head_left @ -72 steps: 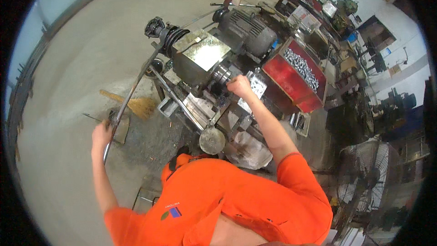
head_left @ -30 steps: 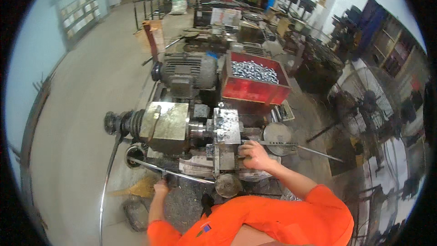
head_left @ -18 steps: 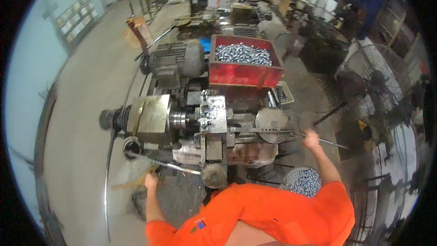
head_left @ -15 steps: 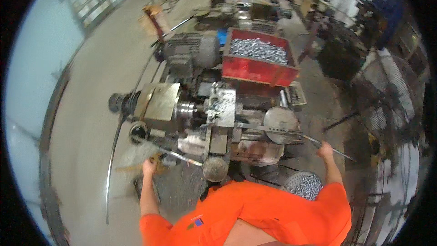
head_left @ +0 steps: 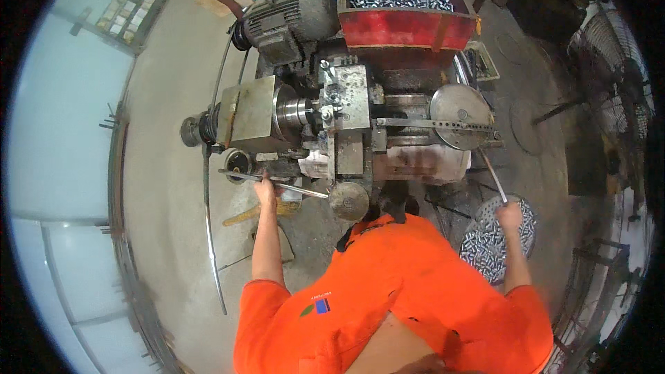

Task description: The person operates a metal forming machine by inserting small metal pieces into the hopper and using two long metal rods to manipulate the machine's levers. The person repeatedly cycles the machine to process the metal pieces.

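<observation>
A small metal-turning machine stands in front of me. My left hand [head_left: 265, 191] is wrapped round a long steel lever [head_left: 303, 191], which slopes from the round knob-like disc [head_left: 348, 201] at the machine's front. Down at the right, my right hand [head_left: 509, 216] grips the lower end of another bar-shaped lever [head_left: 492, 172], below the large round disc [head_left: 460, 115]. A flat perforated bar [head_left: 429, 124] links that disc to the central tool block [head_left: 346, 97]. Left of the block sits the chuck [head_left: 294, 111], beside a boxy metal headstock cover [head_left: 248, 113].
Behind the machine, a red bin [head_left: 405, 29] holds many small shiny metal parts. More fill a round perforated basket [head_left: 493, 240] by my right forearm. A motor [head_left: 294, 19] stands at back left; a long rod [head_left: 209, 228] slants down the left side. A fan [head_left: 613, 48] is at right.
My left hand has moved up and right onto the steel lever. The right-hand lever has swung from pointing rightward to pointing down, my right hand with it. The view has tilted downward.
</observation>
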`<state>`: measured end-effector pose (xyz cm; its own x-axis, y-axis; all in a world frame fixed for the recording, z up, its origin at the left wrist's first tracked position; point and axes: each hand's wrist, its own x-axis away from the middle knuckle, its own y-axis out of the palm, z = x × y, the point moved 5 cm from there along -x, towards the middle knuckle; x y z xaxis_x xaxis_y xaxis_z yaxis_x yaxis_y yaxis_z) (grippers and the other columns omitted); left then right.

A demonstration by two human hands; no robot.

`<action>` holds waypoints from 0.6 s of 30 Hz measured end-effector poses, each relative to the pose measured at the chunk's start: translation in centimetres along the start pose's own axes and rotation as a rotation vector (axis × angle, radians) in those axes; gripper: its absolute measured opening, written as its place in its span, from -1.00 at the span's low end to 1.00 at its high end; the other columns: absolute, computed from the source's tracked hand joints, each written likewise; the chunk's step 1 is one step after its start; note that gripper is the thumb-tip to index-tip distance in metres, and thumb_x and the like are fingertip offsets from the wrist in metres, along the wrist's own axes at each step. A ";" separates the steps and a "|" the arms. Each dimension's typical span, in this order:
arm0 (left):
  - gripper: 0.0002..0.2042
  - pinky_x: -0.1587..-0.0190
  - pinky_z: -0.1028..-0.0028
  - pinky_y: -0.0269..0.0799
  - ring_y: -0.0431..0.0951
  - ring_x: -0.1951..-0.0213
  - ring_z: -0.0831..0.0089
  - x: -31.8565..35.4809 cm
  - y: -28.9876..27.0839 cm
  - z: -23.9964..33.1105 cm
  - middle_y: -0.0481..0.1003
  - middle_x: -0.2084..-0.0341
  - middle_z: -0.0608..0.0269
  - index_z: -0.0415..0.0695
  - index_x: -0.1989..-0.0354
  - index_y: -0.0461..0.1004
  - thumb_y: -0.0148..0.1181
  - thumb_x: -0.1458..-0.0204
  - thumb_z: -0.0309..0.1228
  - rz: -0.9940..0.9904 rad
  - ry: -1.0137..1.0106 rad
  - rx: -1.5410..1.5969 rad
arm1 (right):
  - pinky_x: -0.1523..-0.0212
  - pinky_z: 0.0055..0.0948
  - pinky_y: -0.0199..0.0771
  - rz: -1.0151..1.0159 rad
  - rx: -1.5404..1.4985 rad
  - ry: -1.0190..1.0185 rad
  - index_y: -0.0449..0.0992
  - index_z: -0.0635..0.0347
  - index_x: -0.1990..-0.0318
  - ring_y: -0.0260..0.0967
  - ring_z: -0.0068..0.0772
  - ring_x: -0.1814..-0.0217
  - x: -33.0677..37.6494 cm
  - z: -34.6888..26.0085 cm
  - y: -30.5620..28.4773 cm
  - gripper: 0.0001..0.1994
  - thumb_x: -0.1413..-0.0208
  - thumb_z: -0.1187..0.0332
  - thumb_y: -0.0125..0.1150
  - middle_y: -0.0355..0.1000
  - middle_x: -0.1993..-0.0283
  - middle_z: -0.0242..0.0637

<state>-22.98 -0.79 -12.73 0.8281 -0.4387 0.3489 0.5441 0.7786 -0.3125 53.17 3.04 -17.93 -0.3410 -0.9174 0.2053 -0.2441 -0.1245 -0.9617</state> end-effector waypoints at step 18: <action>-0.66 0.80 0.32 0.35 0.38 0.80 0.30 -4.0 -0.3 -2.6 0.32 0.77 0.11 -0.42 0.54 0.32 0.10 0.02 -0.29 -0.037 0.091 -0.112 | 0.51 -0.16 0.20 -0.059 -0.704 0.013 0.33 0.34 0.55 0.21 0.07 0.58 8.7 -8.3 4.2 -0.73 0.31 0.25 0.04 0.29 0.61 0.04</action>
<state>-26.05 -0.44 -16.37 0.8131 -0.5091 0.2822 0.5821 0.7085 -0.3990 41.63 -2.31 -18.72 -0.3190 -0.9115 0.2598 -0.7902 0.1045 -0.6039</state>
